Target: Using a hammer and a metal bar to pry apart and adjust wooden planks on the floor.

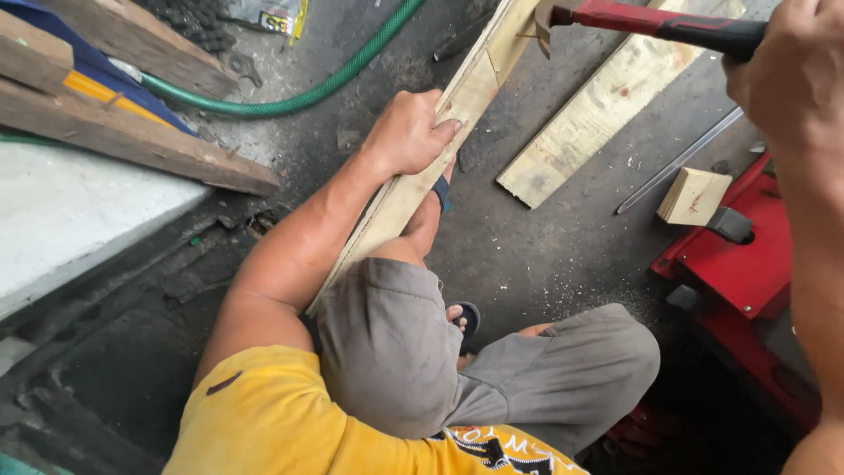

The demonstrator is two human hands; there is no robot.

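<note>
My left hand (407, 134) grips a long pale wooden plank (475, 88) that runs from my lap up toward the top of the view, resting along my raised knee. My right hand (791, 70) is closed around the black grip of a red-handled hammer (659, 24). The hammer's head (542, 19) meets the plank near the top edge, where a nail seems to stick out. I sit on the dark floor in grey shorts and a yellow shirt.
A second pale board (598, 105) lies on the floor to the right. A small wooden block (694, 195) sits on a red metal tool (747, 264). A green hose (299, 97) curves across the top. Old planks (132, 136) and a white slab (70, 211) lie left.
</note>
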